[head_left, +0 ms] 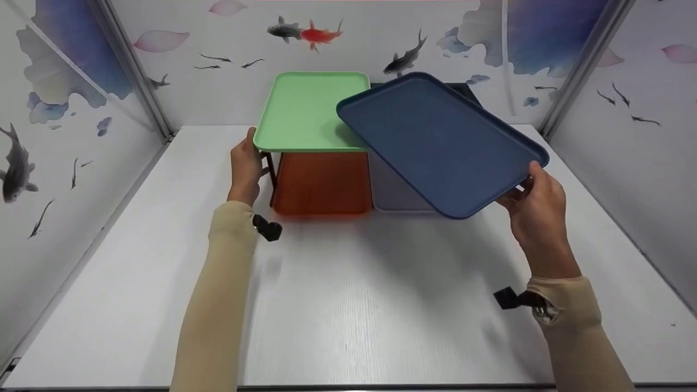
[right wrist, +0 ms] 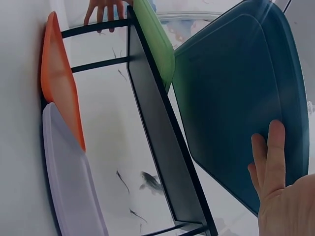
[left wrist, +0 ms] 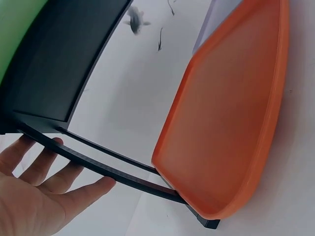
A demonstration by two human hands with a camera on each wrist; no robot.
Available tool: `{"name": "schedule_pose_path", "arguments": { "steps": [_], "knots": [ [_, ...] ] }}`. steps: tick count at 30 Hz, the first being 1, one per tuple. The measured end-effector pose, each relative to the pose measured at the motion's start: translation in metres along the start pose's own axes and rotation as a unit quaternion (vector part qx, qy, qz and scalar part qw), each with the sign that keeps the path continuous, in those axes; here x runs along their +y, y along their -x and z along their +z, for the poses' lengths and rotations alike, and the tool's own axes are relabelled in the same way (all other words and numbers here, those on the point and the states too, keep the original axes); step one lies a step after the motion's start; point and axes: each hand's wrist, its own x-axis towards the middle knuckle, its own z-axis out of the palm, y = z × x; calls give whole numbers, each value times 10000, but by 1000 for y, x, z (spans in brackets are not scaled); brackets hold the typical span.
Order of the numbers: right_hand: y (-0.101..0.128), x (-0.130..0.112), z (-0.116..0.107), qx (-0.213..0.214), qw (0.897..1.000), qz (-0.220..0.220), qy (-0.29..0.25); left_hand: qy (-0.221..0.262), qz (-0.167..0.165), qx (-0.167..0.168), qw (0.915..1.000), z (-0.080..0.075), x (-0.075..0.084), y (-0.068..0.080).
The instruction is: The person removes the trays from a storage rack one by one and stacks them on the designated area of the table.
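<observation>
Above the right half of the rack [right wrist: 162, 142], the blue tray [head_left: 438, 142] hung tilted, its far corner lapping over the green tray [head_left: 310, 111] and its near corner dipping toward the person. The right hand [head_left: 536, 209] held that near right corner, thumb on the top rim and straight fingers [right wrist: 273, 157] flat beneath, so the tray lay ahead and to the left of the hand, its long axis running from the near right toward the far left. This was the nearer hand and the only one on the blue tray.

The left hand [head_left: 246, 169] sat at the rack's left end, just beside the green tray's near corner; its fingers [left wrist: 47, 164] lay straight and relaxed against a black rail, gripping nothing.

The green tray lay flat on the rack's top left. Below stood an orange tray [head_left: 322, 182] and beside it a pale one [right wrist: 69, 177], both on the table [head_left: 348, 305]. That white table sat walled by panels printed with fish and petals.
</observation>
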Motion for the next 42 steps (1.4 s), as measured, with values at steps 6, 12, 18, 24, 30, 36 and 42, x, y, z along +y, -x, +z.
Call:
{"name": "schedule_pose_path", "arguments": {
  "steps": [6,12,18,24,30,36,42],
  "knots": [
    [3,1,-2,12,9999,105,85,8,6,-61,10000,0,-1,0],
    [6,1,-4,-50,9997,182,168,52,25,-102,9999,0,-2,0],
    [10,0,-4,-175,9992,286,200,57,-20,-75,10000,0,-2,-1],
    [12,-1,-2,-272,9985,392,254,6,-66,-24,10000,-1,-2,-2],
    [14,-2,-4,-218,9989,350,217,47,-22,-21,10000,0,0,-2],
    [16,0,-8,-333,9988,339,145,4,72,-58,10000,0,0,0],
    [19,1,-10,-286,9978,453,392,-64,95,-92,9999,0,0,2]
  ]
}}
